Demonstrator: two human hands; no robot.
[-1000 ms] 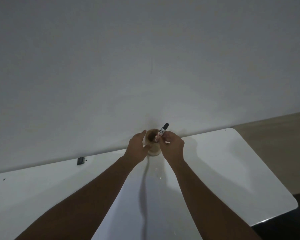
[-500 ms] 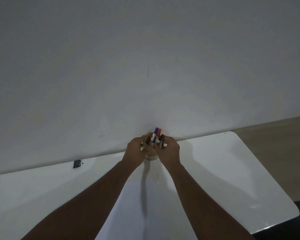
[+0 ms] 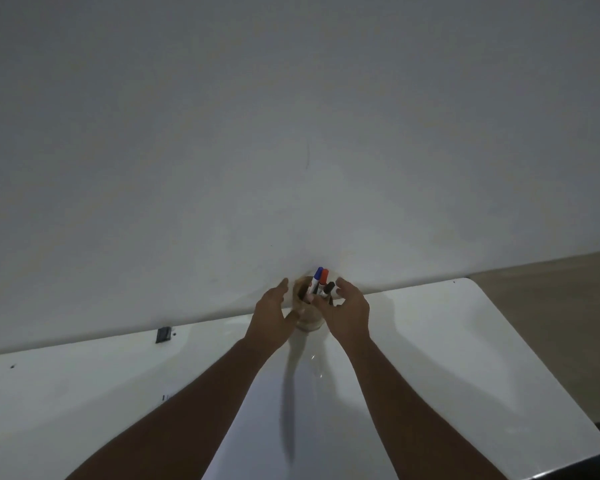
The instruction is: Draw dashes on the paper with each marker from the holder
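Note:
A round wooden holder [image 3: 309, 318] stands at the far edge of the white table, against the wall. Three markers stick up out of it: one with a blue cap [image 3: 317, 276], one with a red cap [image 3: 324, 278] and one with a black cap [image 3: 329, 288]. My left hand [image 3: 272, 315] is beside the holder's left side with fingers spread, thumb near its wall. On the holder's right, my right hand [image 3: 349, 311] is open, fingers curled loosely near the black marker, holding nothing. A white sheet of paper [image 3: 291, 410] lies between my forearms.
The white table [image 3: 465, 358] has a rounded right corner and ends at a wooden floor [image 3: 568, 306]. A small black object [image 3: 163, 335] sits at the table's far edge on the left. A plain white wall [image 3: 291, 133] rises right behind the holder.
One second ago my right hand held the black marker above the holder. It went into the holder with the others, and both hands have since opened and drawn slightly away.

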